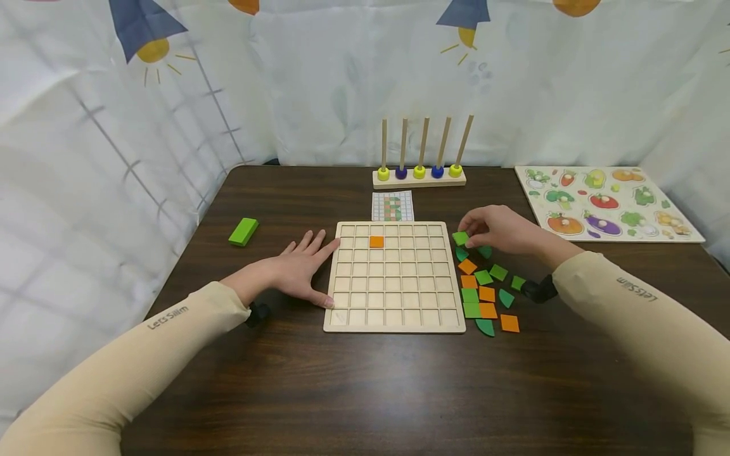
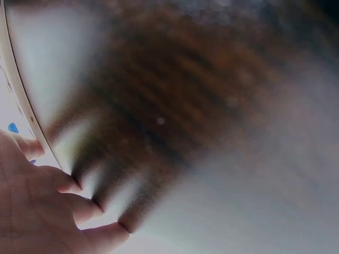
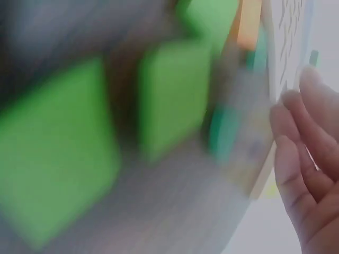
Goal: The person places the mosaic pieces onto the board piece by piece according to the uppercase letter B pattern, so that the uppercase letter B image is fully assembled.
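Note:
A wooden grid board (image 1: 383, 285) lies flat at the middle of the table, one orange square tile (image 1: 376, 242) in its top row area. My left hand (image 1: 296, 269) is spread beside the board, its thumb and forefinger touching the left edge; the left wrist view shows its fingers (image 2: 106, 235) against the table. Beyond the board's upper right corner, my right hand (image 1: 499, 229) pinches a green square tile (image 1: 460, 238) between thumb and fingers. Loose green and orange tiles (image 1: 487, 294) and dark green quarter-round pieces (image 1: 485, 327) lie right of the board, below that hand.
A small pattern card (image 1: 392, 206) lies behind the board, and a peg stand (image 1: 419, 179) with yellow and blue beads stands further back. At the back right is a vegetable puzzle board (image 1: 607, 204). A green block (image 1: 243, 232) sits at the left.

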Available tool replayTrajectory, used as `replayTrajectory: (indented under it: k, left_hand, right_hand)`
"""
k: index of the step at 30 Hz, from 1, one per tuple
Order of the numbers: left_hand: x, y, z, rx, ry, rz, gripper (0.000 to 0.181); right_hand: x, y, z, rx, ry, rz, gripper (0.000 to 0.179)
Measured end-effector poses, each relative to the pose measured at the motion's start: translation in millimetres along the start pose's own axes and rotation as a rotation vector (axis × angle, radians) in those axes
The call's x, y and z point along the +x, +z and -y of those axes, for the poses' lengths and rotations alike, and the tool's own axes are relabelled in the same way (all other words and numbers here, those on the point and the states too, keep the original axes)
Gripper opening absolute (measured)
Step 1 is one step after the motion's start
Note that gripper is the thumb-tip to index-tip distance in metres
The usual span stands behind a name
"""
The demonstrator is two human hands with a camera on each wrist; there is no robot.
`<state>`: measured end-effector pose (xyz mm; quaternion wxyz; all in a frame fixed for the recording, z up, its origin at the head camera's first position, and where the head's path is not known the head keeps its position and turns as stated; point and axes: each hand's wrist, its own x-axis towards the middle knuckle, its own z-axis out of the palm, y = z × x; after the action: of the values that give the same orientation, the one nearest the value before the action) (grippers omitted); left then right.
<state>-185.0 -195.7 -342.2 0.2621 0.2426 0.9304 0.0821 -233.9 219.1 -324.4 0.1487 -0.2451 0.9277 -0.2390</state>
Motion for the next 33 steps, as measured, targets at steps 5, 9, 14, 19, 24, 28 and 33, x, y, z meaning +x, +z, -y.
replayTrajectory:
  k: [5,9,14,19,24,28,33]
  left_hand:
    - [0.1,0.8,1.6,0.001,-0.009,0.001,0.125]
    - [1.1,2.1,1.9,-0.001,-0.011,0.003,0.126]
    - [0.6,2.1,2.3,0.009,-0.013,0.003,0.127]
    - [0.8,1.6,1.2,0.004,-0.004,-0.002,0.127]
    - [0.2,1.7,1.9,0.004,-0.008,-0.002,0.127]
    - [-0.4,1.3,1.3,0.002,-0.007,-0.004,0.126]
    - [-0.1,1.7,0.9,-0.005,-0.001,-0.009,0.125]
  right_hand:
    - [26.0,18.0,23.5,0.08,0.021,-0.031,0.025]
    - [44.4,30.6,44.9,0.142,0.042,-0.032,0.026]
    - [61.7,39.7,63.3,0.149,0.06,-0.025,0.025]
    - [71.3,45.4,75.8,0.119,0.059,-0.007,0.025]
    - [76.6,50.1,83.9,0.069,0.045,-0.007,0.025]
    - [79.3,52.6,86.7,0.051,0.048,0.001,0.024]
    - [81.3,53.6,86.5,0.052,0.052,0.01,0.023]
